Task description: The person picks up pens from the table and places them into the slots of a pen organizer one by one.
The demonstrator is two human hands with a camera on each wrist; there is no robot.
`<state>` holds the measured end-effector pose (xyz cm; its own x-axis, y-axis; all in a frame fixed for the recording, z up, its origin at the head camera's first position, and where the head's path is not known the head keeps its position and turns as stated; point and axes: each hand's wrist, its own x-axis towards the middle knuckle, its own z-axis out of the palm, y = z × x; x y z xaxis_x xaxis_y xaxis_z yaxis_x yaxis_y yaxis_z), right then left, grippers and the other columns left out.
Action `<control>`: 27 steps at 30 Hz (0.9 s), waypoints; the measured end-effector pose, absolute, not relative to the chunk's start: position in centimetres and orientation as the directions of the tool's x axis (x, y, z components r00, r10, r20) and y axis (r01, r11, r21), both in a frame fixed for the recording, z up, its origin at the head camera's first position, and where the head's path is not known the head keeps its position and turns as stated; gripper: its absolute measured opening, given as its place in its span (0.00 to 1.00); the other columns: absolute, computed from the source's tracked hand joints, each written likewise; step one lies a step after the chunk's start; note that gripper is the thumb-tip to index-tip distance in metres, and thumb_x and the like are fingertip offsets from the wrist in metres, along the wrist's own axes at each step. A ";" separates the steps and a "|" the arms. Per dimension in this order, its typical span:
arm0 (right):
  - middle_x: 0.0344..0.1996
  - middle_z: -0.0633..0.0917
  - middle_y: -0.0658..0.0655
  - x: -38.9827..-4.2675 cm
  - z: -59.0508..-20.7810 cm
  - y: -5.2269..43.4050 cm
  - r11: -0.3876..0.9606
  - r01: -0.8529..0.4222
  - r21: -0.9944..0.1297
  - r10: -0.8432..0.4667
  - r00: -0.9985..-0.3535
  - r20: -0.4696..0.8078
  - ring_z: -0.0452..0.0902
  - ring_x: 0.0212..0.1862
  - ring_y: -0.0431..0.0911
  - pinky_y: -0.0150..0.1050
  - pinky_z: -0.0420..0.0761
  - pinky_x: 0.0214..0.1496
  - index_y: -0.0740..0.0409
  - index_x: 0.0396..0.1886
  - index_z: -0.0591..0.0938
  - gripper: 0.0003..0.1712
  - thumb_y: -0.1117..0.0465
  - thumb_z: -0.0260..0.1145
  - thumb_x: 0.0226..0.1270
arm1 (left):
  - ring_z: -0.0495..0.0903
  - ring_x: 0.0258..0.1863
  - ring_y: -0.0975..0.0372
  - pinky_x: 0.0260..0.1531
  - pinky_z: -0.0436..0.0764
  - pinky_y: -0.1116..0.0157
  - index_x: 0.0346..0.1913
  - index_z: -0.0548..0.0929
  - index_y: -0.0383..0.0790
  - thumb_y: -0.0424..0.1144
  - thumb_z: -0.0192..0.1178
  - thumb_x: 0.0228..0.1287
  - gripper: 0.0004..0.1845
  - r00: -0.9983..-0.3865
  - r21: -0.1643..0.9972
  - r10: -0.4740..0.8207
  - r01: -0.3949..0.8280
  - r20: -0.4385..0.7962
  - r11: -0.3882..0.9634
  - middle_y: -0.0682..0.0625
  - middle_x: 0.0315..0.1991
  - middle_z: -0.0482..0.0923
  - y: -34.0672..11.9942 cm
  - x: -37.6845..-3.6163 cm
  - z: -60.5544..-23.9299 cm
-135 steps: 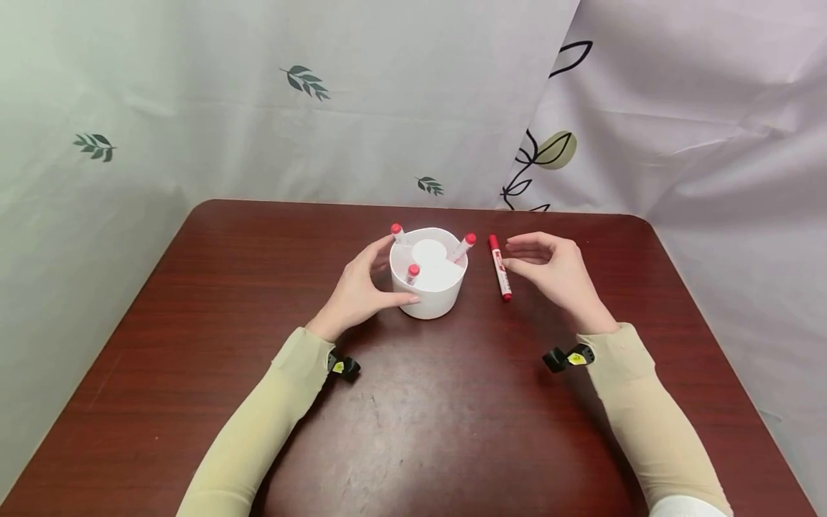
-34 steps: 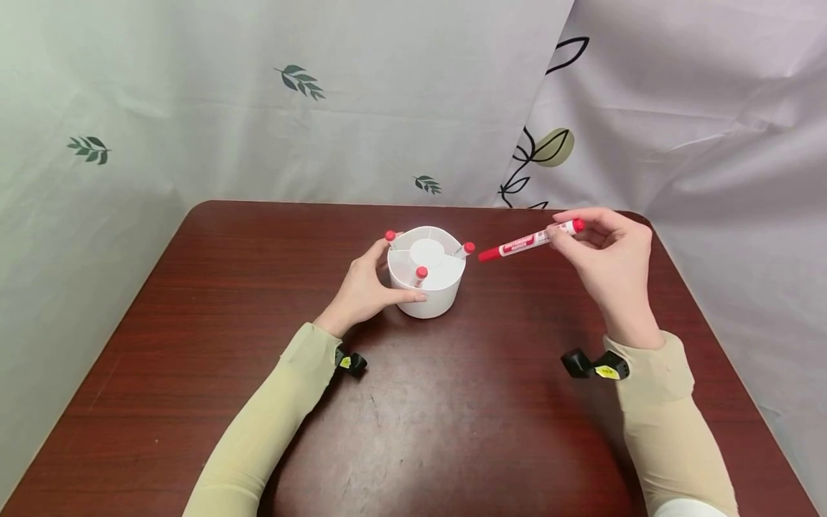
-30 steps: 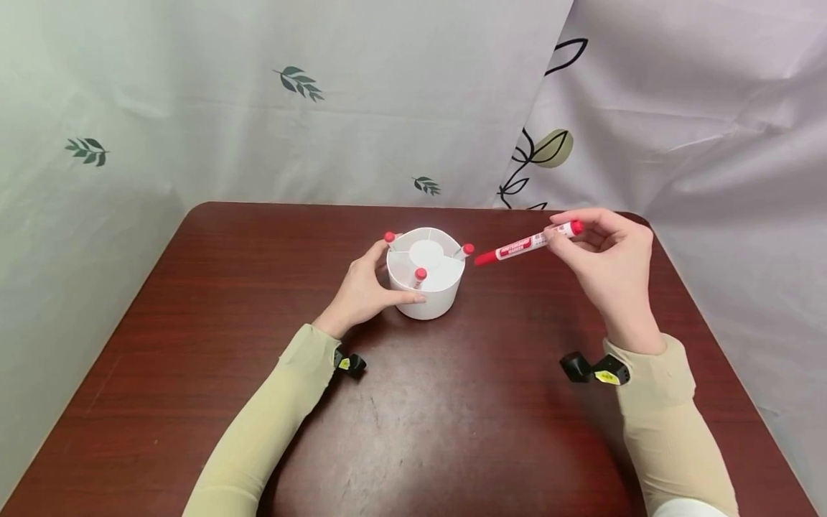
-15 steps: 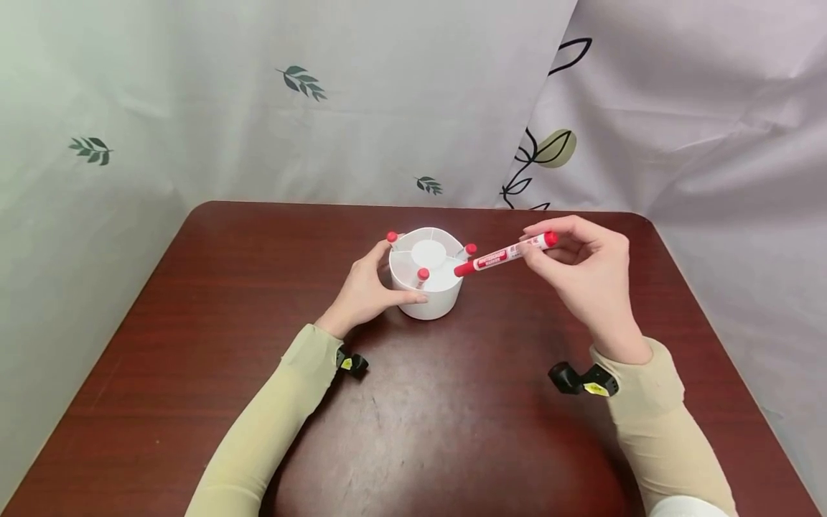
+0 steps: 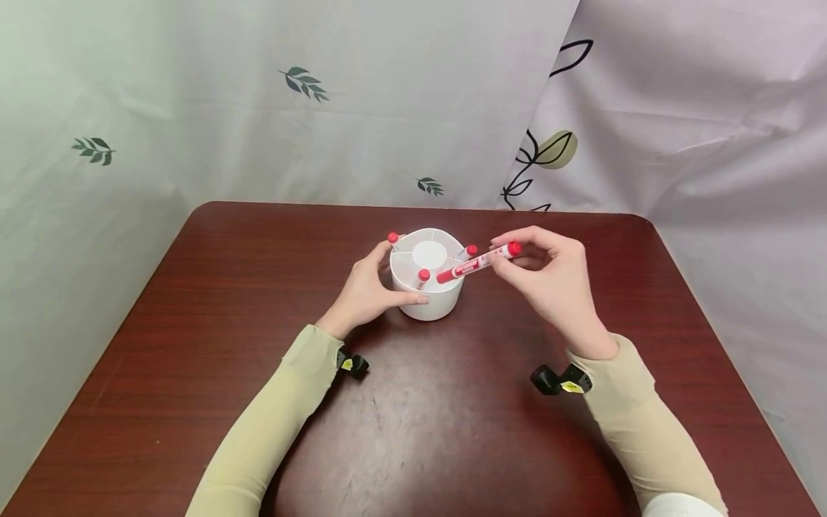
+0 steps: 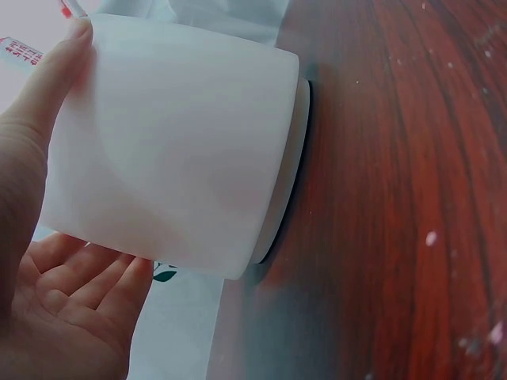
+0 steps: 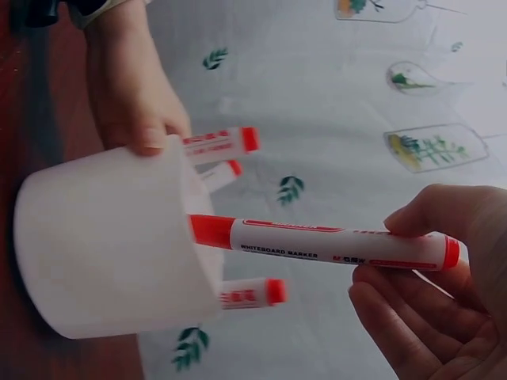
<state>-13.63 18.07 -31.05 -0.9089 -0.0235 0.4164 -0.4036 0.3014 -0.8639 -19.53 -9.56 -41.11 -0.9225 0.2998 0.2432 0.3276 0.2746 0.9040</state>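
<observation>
**A:** What have you got in your right hand?

**B:** A red whiteboard marker. I pinch it near its back end between thumb and fingertips, so it lies almost level, slanting down toward the left. Its red cap end hangs just over the right rim of the white pen holder.

**A:** Is the tip inside the holder?

**B:** From the head view it looks to be over the opening, and in the right wrist view the cap reaches just past the rim. I can't tell whether it touches the wall.

**A:** And your left hand?

**B:** It grips the holder from the left. My thumb lies along the near side of the wall and my fingers curl round the far side. The left wrist view shows palm and thumb flat against the white wall.

**A:** Where does the holder stand?

**B:** Upright on the dark red wooden table, about the middle and toward the far edge. It is round, with a centre disc and dividers that make compartments.

**A:** Anything in it?

**B:** 3 other markers with red ends poke out: 1 at the far left, 1 at the near side, 1 at the right, just behind the marker I hold.

**A:** What lies behind the table?

**B:** A pale curtain printed with small leaves.
</observation>
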 end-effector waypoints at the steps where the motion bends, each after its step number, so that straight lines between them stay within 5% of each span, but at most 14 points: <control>1: 0.33 0.88 0.57 -13.5 -31.0 17.7 0.307 -0.402 -0.863 -0.034 -0.910 0.412 0.84 0.31 0.45 0.33 0.86 0.39 0.63 0.42 0.89 0.10 0.69 0.76 0.59 | 0.78 0.59 0.64 0.63 0.74 0.61 0.70 0.72 0.53 0.48 0.87 0.39 0.50 -0.923 0.903 0.299 0.327 0.242 0.278 0.58 0.58 0.78 -9.6 -19.5 -41.1; 10: 0.33 0.87 0.60 -13.6 -31.8 15.7 0.351 -0.385 -0.854 -0.125 -0.923 0.365 0.85 0.32 0.50 0.35 0.86 0.39 0.66 0.43 0.88 0.12 0.74 0.76 0.58 | 0.78 0.59 0.63 0.63 0.74 0.62 0.70 0.72 0.52 0.47 0.87 0.39 0.51 -0.918 0.897 0.303 0.342 0.256 0.278 0.57 0.59 0.78 -9.5 -19.6 -41.2; 27: 0.34 0.89 0.50 -15.6 -35.5 15.9 0.387 -0.415 -0.823 -0.190 -0.910 0.370 0.86 0.32 0.42 0.37 0.86 0.36 0.58 0.43 0.90 0.14 0.63 0.81 0.57 | 0.78 0.60 0.62 0.63 0.74 0.61 0.70 0.72 0.52 0.47 0.86 0.40 0.50 -0.917 0.896 0.308 0.341 0.252 0.283 0.56 0.59 0.78 -9.4 -19.8 -41.4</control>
